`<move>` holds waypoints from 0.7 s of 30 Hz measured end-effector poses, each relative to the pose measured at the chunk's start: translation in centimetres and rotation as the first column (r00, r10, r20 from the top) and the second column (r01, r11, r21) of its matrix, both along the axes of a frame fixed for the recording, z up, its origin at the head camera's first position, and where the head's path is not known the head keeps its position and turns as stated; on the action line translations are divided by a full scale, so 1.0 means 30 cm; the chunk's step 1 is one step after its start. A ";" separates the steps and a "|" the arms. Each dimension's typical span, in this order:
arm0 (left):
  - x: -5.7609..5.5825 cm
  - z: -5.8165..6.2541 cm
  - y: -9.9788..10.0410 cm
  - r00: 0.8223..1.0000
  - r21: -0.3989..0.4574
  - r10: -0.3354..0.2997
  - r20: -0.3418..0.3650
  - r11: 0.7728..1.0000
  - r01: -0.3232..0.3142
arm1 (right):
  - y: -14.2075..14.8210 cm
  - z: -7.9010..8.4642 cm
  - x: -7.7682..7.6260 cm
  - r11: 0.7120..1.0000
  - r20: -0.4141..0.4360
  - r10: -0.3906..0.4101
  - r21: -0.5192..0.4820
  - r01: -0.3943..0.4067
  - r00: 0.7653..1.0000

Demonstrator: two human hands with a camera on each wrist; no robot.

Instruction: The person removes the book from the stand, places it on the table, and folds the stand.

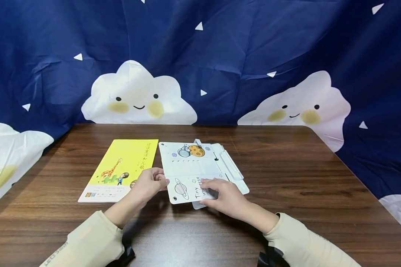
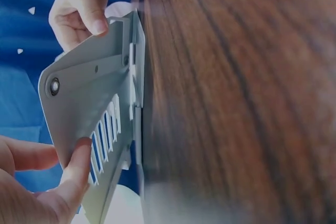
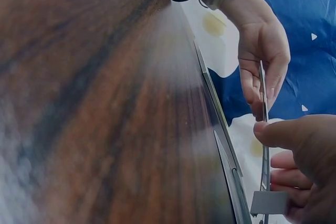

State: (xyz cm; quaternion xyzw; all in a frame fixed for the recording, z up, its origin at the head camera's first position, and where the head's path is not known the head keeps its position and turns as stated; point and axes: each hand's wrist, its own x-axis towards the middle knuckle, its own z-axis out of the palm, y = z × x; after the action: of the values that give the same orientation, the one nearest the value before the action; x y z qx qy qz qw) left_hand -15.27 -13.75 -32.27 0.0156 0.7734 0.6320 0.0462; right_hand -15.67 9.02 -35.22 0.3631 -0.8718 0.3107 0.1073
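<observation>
White book stand (image 1: 183,170) held with its panel raised beside a yellow book

At the far left a smiling white cloud (image 1: 16,148) shows on the dark blue curtain (image 1: 220,48) that hangs behind the wood-grained worktop (image 1: 307,178). Next comes the yellow book (image 1: 118,170), lying on the worktop, its cover showing a giraffe, a child and a Chinese title running downward.

Over the book's right side is the person's left hand (image 1: 150,183), coming out of a cream sleeve (image 1: 93,237). Its thumb and fingers are nearly closed, pinching the left edge of the stand's panel, thumb on the underside.

The book stand is at the middle of the worktop, just right of the book. Its panel is printed with an astronaut, a ringed planet and the word "Tiny"; a row of slots (image 2: 105,132) pierces it. The panel leans up from a lower plate (image 1: 242,187), and a ledge (image 1: 232,165) runs along the right side.

Farther right, the right hand (image 1: 228,196) pinches the panel's near edge, thumb beneath, fingers spread over the printed face. Beyond, another cloud (image 1: 297,100) smiles on the curtain.
</observation>
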 end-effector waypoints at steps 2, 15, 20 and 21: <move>0.000 -0.008 0.000 1.000 -0.016 0.002 0.004 1.000 -0.002 | 0.002 -0.002 -0.001 1.000 0.005 0.006 0.009 -0.006 1.000; 0.004 -0.042 -0.002 0.996 -0.098 0.044 0.081 0.995 -0.036 | 0.010 -0.011 -0.010 0.994 0.069 0.097 0.037 -0.100 0.993; -0.005 -0.057 -0.003 0.993 -0.107 0.035 0.117 0.994 -0.022 | 0.012 -0.012 -0.011 0.992 0.097 0.108 0.052 -0.113 0.989; -0.007 -0.060 -0.003 0.992 -0.108 0.030 0.121 0.994 -0.017 | 0.012 -0.013 -0.011 0.992 0.098 0.108 0.056 -0.114 0.989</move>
State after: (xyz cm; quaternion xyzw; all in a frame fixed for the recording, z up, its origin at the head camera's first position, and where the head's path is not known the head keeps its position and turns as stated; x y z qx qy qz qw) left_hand -15.47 -13.84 -34.08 -0.0349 0.8019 0.5901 0.0867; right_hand -16.01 9.39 -35.62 0.3992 -0.8634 0.3063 0.0373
